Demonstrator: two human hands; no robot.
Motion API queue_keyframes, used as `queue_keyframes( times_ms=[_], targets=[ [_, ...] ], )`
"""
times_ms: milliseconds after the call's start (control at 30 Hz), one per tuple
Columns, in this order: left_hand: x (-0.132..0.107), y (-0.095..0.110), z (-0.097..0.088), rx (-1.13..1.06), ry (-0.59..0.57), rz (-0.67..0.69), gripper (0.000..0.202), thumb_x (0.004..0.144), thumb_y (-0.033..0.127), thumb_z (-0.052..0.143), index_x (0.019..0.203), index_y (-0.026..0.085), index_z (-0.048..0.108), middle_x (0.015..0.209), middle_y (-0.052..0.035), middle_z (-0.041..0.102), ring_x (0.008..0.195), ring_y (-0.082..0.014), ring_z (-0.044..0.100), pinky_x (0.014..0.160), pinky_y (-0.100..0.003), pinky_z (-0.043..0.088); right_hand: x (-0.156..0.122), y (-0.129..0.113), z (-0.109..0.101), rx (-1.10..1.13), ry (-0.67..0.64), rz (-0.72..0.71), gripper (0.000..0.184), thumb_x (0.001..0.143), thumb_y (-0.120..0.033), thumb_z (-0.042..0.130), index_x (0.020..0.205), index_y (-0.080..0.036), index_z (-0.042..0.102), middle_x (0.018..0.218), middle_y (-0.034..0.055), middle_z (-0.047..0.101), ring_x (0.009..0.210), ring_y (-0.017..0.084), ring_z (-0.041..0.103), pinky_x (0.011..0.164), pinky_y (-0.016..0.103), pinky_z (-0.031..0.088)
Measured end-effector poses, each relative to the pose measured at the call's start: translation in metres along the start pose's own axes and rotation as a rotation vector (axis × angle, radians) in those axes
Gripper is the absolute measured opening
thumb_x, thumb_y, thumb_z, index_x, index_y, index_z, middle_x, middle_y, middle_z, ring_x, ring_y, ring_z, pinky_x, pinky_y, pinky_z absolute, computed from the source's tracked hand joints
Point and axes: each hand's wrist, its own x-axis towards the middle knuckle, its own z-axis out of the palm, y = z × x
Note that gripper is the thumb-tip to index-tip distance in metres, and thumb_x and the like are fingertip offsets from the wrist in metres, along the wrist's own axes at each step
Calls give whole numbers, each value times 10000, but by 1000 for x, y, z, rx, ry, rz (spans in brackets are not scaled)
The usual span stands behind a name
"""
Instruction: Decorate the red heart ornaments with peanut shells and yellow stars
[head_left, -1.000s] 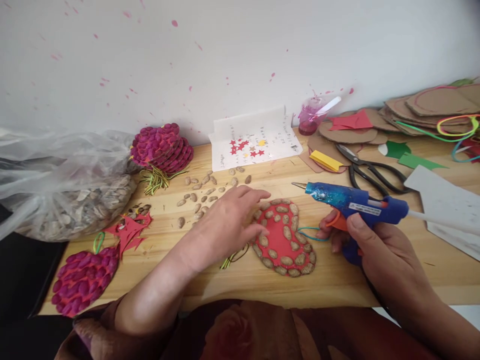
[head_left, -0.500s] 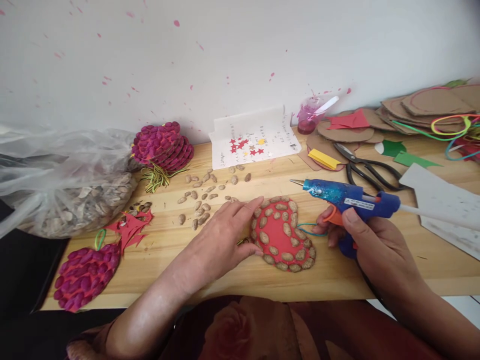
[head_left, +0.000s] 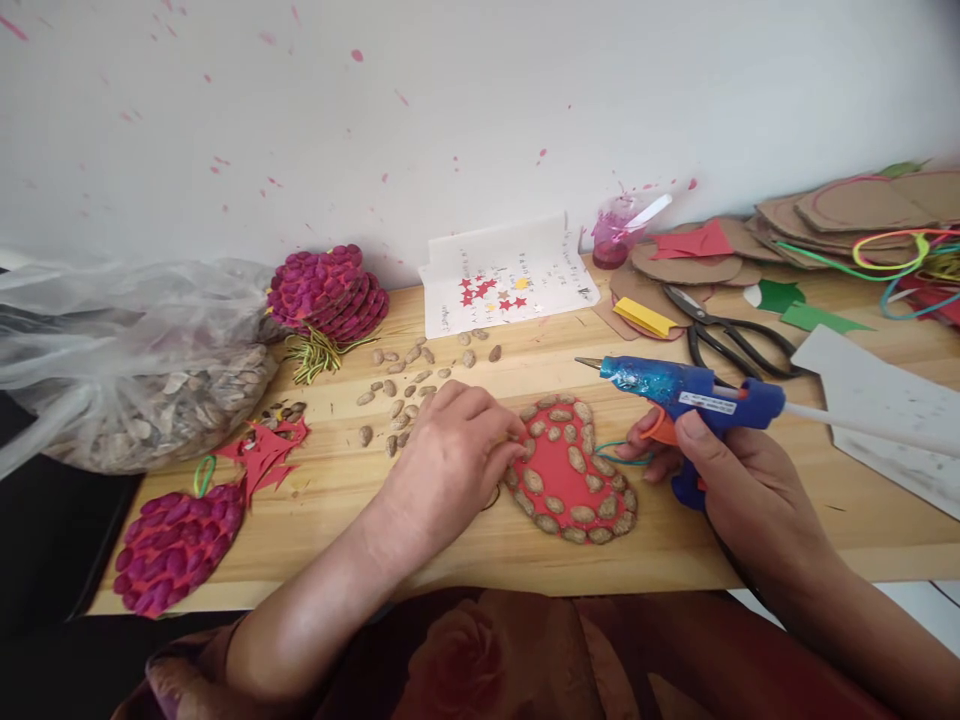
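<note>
A red heart-shaped cutout [head_left: 564, 473] lies on the wooden table [head_left: 750, 530], its edge and part of its inside lined with tan seed shells. My left hand [head_left: 450, 455] rests on the table at its left edge, fingers curled and pinching the rim of the cutout. My right hand [head_left: 720, 475] is wrapped round the handle of a blue hot glue gun [head_left: 679, 392], nozzle pointing left above the cutout, a white glue stick sticking out behind. A teal cord loop [head_left: 619, 455] lies at the cutout's right.
Loose seed shells [head_left: 405, 380] are scattered behind my left hand. A plastic bag of shells [head_left: 142, 385] sits far left. Two purple-painted shell pieces [head_left: 176, 545] [head_left: 326, 290], red scraps, a star sticker sheet [head_left: 506, 275], black scissors [head_left: 731, 335], cardboard shapes [head_left: 847, 215] and a pink jar stand around.
My left hand has slid off the top of the red cutout to its left edge and its fingers have curled in. The glue gun has stayed roughly in place.
</note>
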Motion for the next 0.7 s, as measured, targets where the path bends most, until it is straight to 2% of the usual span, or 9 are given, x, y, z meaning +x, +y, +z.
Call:
queue_keyframes(
  times_ms=[67, 167, 300, 500, 600, 700],
  targets=[
    [9, 4, 0, 40, -49, 46, 130, 951, 215, 604, 879, 194, 710, 911, -53, 677, 953, -228, 558, 904, -402, 468, 1, 1, 0, 6, -1, -7, 364, 890, -586, 626, 846, -239, 726, 805, 18, 747, 616, 177, 625, 599, 317, 503],
    [19, 8, 2, 96, -98, 90, 154, 963, 220, 580, 905, 199, 721, 913, -57, 673, 978, -246, 542, 912, -428, 439, 1, 3, 0, 11, 11, -15, 345, 879, -598, 630, 834, -271, 731, 803, -1, 742, 606, 182, 628, 583, 324, 507],
    [25, 10, 6, 139, -93, 93, 178, 980, 231, 557, 958, 213, 733, 930, -53, 671, 982, -246, 536, 896, -426, 418, 1, 1, 1, 1, 18, -7, 333, 880, -602, 624, 816, -296, 737, 751, -11, 735, 591, 181, 630, 575, 319, 508],
    [27, 9, 10, 130, -105, 95, 186, 980, 242, 563, 937, 220, 743, 932, -52, 678, 989, -244, 546, 894, -421, 396, 0, -2, -1, -27, 15, -28, 346, 875, -608, 620, 797, -292, 736, 731, -1, 740, 573, 179, 609, 579, 320, 503],
    [26, 3, 5, 116, -68, 90, 172, 973, 253, 578, 922, 221, 740, 908, -47, 683, 967, -240, 553, 888, -413, 396, 1, -1, -1, -56, 34, -21, 389, 859, -631, 621, 763, -270, 729, 694, 18, 724, 609, 207, 632, 599, 336, 509],
    [23, -9, -7, 120, 30, 49, 138, 956, 266, 614, 899, 222, 732, 855, -34, 692, 924, -228, 569, 872, -399, 396, 1, -1, -1, -133, 60, -10, 461, 830, -692, 599, 694, -266, 714, 664, 40, 715, 621, 235, 637, 601, 358, 513]
  ],
)
